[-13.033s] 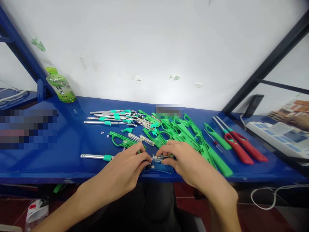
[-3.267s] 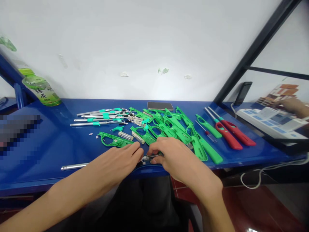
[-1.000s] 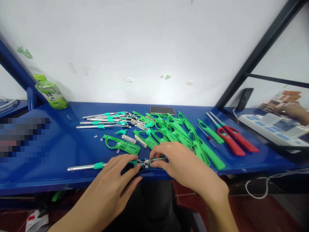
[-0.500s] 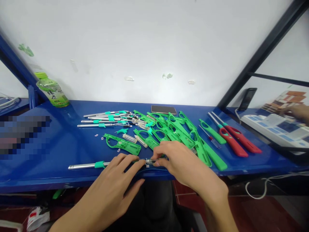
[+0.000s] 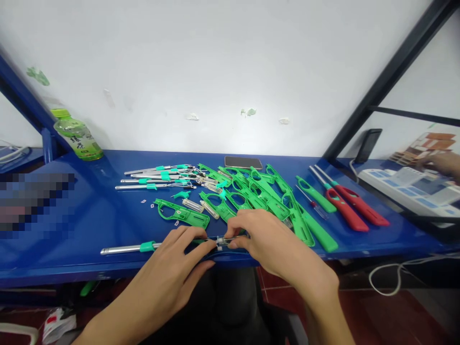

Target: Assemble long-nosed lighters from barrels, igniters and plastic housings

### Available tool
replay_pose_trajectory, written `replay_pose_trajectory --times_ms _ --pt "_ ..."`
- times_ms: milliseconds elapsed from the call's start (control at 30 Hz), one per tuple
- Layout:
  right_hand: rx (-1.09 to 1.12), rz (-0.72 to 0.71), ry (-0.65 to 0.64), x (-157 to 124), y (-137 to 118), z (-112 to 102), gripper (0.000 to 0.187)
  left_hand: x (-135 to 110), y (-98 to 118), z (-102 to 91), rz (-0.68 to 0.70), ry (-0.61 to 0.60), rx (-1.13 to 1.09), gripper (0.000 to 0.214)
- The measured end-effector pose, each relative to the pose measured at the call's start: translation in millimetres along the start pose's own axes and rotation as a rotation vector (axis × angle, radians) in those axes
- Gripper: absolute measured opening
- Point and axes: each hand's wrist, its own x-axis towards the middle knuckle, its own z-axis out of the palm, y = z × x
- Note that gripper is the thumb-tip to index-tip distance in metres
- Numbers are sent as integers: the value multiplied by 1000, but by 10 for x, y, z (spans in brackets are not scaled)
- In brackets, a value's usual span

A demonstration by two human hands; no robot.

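Near the front edge of the table lies a lighter's metal rod with a teal collar. My left hand covers its inner end, fingers bent and pressing on it; thin wires show by the fingertips. My right hand pinches a clear fuel tank, its metal valve end facing my left fingertips. Whether the tank and rod parts touch is hidden under the fingers. Just beyond lie a green half shell, loose fuel tanks, a teal trigger and several more green shells.
Several rod assemblies lie at back left. On the right are a screwdriver and red lighters. A phone lies by the wall, a drink bottle stands at left. Another person's hand is at far right.
Both hands keep almost the same place and grip. The rod tip has shifted very slightly toward the front left. At far right the other person's hand has moved a little.
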Motion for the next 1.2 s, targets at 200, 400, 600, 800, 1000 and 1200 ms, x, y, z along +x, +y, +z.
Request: replay_pose_trajectory --times_ms 200,400,600,800,1000,1200 --pt "40 40 6 9 -3 9 21 44 43 -45 57 43 57 23" --pt "51 62 -4 12 -11 13 20 81 42 -44 42 36 67 25" --pt "70 67 2 27 7 16 21 86 44 -42 22 12 47 22" --pt "70 54 -5 25 20 17 20 50 40 -19 7 36 24 22" --pt "63 60 -16 26 16 7 19 44 21 -1 0 69 19 27" --pt "62 55 -2 19 22 23 21 41 22 -9 -7 42 -27 19"
